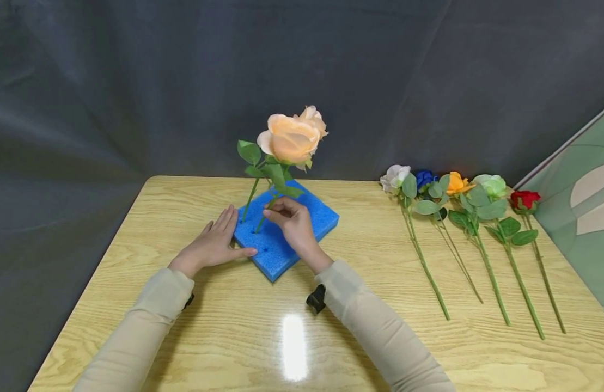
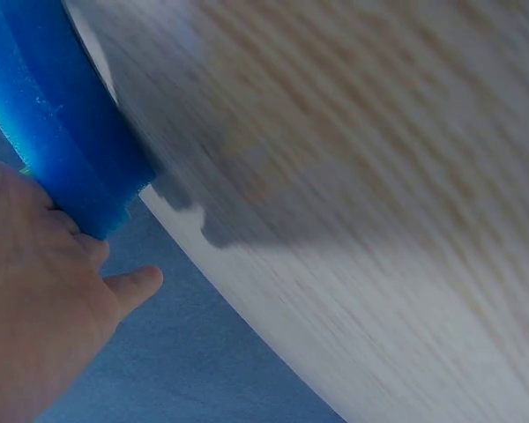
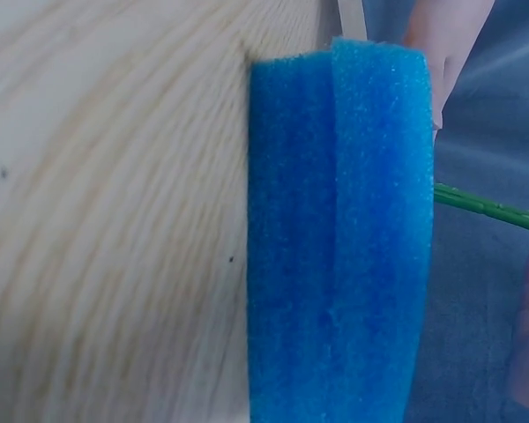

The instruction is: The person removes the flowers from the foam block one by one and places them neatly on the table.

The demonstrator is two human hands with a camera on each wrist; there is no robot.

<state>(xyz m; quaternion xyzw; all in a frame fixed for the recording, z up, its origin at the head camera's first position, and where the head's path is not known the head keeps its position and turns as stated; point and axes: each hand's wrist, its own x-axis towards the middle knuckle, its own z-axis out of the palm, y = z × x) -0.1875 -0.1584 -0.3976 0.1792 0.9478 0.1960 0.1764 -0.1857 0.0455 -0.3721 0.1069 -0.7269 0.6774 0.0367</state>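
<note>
A blue foam block (image 1: 306, 209) lies at an angle on the table, with small dark holes in its top. Two peach roses (image 1: 289, 139) rise above it, their blooms overlapping in the head view. One green stem (image 1: 250, 200) stands in the foam near its left edge. My right hand (image 1: 293, 220) pinches the other stem (image 1: 261, 222) between thumb and fingers, low down, where its end meets a hole. Along the block's left side my left hand (image 1: 213, 243) presses with straight fingers, the thumb over the near edge. In the right wrist view the foam's side (image 3: 335, 247) hides most of the stem.
On the right of the wooden table (image 1: 223, 337) lie several artificial flowers in a row: white (image 1: 396, 177), blue (image 1: 424, 178), orange (image 1: 458, 183), pale green (image 1: 491, 186) and red (image 1: 525, 200). A dark cloth (image 1: 282, 65) hangs behind the table.
</note>
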